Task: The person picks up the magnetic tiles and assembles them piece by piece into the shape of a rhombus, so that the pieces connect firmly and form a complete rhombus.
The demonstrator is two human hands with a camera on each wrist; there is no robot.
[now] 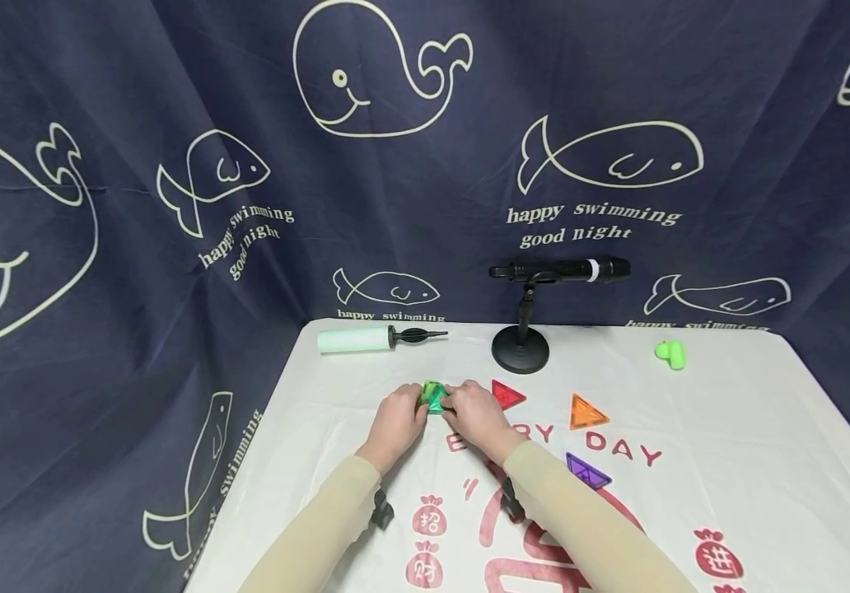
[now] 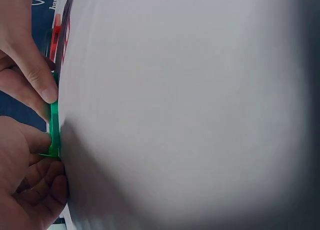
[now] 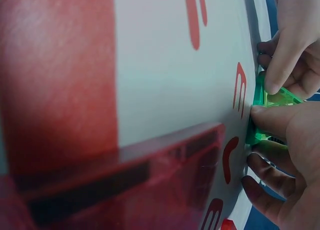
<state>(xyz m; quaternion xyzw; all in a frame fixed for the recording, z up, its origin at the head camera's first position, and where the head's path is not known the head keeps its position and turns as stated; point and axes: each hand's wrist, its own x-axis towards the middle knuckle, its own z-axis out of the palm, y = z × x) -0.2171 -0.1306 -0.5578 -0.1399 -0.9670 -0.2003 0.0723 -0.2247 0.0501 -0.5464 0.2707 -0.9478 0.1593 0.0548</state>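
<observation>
Hands, left [image 1: 395,422] and right [image 1: 473,414], pinch green tile [image 1: 434,398], shape mostly hidden.

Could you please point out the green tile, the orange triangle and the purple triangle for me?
green tile [image 1: 434,396], head view, its visible top face between both hands.
orange triangle [image 1: 586,413], head view, its middle.
purple triangle [image 1: 586,473], head view, its middle.

backdrop: navy whale-print curtain [image 1: 173,247] | table: white printed cloth [image 1: 766,428] | light: even
</observation>
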